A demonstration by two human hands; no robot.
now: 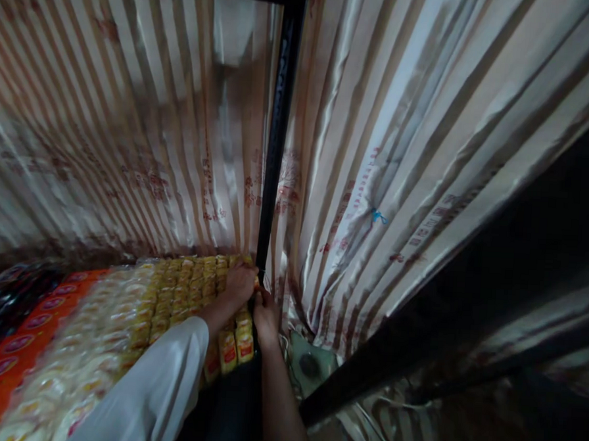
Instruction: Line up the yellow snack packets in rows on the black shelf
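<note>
Both hands meet at the far right corner of the rows of yellow wrapped packets (182,293), close to the foot of a dark upright post (271,180). My left hand (240,282) reaches over the packets with its fingers bent together at the post. Just right of it, my right hand (266,318) has its thumb and fingers drawn together against the same spot. A small orange-yellow bit shows between the hands, too dim and small to name. Two nearer yellow packets with red labels (228,350) stand upright by a dark surface (233,401).
Left of the yellow rows lie clear-wrapped white packets (90,341), an orange printed strip (26,338) and dark packages (14,298). Striped sheeting (181,122) hangs behind, with a blue tie (378,216) on its right part. A dark slanting beam (365,375) crosses the right side.
</note>
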